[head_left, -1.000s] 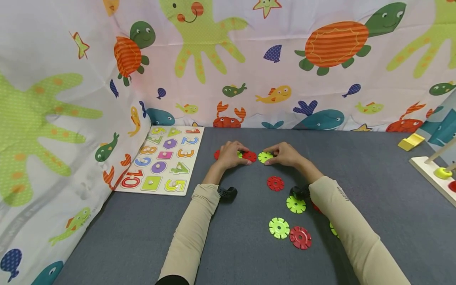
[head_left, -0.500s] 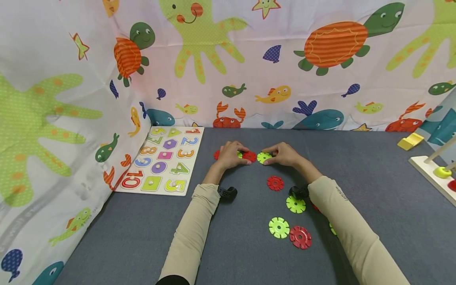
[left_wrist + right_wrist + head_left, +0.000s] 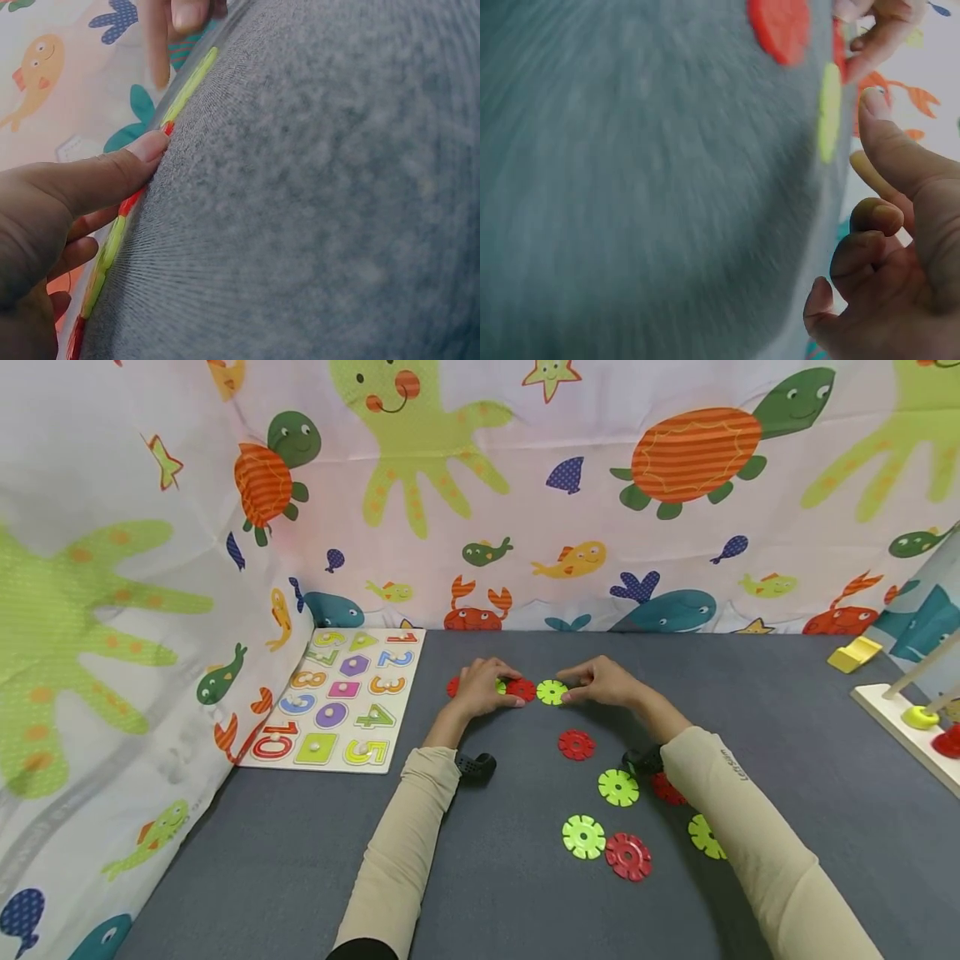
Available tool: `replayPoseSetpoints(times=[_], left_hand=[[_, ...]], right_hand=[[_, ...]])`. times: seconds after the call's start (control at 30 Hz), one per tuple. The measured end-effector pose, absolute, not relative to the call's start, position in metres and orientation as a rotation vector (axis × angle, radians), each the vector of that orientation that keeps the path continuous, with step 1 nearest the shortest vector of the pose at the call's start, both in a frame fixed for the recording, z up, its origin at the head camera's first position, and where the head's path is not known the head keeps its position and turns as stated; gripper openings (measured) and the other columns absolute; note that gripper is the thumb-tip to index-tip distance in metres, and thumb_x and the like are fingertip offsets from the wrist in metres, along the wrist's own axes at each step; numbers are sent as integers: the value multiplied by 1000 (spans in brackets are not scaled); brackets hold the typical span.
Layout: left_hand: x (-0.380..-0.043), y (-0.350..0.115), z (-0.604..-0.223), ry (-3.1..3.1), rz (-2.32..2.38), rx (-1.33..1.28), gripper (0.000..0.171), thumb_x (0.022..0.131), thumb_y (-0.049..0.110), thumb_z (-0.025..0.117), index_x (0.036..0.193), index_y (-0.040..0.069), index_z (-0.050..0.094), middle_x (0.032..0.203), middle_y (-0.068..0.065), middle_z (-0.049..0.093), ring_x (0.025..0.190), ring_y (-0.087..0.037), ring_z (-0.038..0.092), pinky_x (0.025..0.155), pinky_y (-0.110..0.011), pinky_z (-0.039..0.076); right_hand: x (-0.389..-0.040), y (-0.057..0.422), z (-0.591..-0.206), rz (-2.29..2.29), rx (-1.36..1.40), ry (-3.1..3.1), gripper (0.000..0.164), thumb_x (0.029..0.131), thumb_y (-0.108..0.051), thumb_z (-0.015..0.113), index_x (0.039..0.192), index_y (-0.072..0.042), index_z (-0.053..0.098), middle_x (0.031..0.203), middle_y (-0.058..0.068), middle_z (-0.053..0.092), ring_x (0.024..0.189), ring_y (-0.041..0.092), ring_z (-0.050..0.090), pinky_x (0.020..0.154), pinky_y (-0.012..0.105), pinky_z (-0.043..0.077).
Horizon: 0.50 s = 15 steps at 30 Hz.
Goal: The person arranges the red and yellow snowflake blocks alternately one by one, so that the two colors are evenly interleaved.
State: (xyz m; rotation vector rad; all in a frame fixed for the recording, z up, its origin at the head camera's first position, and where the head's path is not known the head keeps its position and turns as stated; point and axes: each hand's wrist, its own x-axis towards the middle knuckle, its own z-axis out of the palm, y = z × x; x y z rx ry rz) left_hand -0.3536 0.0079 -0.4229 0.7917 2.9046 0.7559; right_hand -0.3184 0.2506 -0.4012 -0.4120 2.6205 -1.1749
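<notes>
In the head view, a row of notched plastic discs lies near the table's back edge, alternating red and green. My left hand (image 3: 483,687) pinches the red notched disc (image 3: 522,690) between thumb and fingertips. It partly covers a green notched disc (image 3: 501,686) and another red one (image 3: 453,686) further left. At the row's right end lies a green notched disc (image 3: 551,692), flat on the cloth. Beside it my right hand (image 3: 606,682) holds nothing. The right wrist view shows that thumb and fingers apart from the green disc (image 3: 829,112).
Nearer me lie several loose discs, among them a red one (image 3: 576,745) and a green one (image 3: 583,837). A number puzzle board (image 3: 337,702) lies at left. At right are a yellow block (image 3: 855,654) and a wooden peg base (image 3: 903,727). A printed curtain (image 3: 420,585) stands behind.
My right hand has let go of the green disc and drawn slightly right, its forearm shifting right too. My left hand stays on the red disc. The head view has shifted slightly.
</notes>
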Motion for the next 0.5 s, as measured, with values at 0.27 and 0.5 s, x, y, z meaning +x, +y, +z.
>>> replayPoseSetpoints(times=[0.27,0.5], left_hand=[[-354,17,-420,2848,805,888,52,77,36,73,123,18,61,125,-2,54,120,-22,40,101,-43,26],[-356,42,-419,2777,812,1001,52,77,37,73,122,15,61,126,-5,54,117,-23,43,102,-43,29]], right_hand=[[-287,271,-392,-1104,-598,2509,50,78,-22,73,121,-2,60,58,-2,28,50,8,26,50,25,26],[-261,268,-401,-1023,-686,2497,52,74,-24,76,121,-7,62,58,-3,27,53,8,23,54,24,22]])
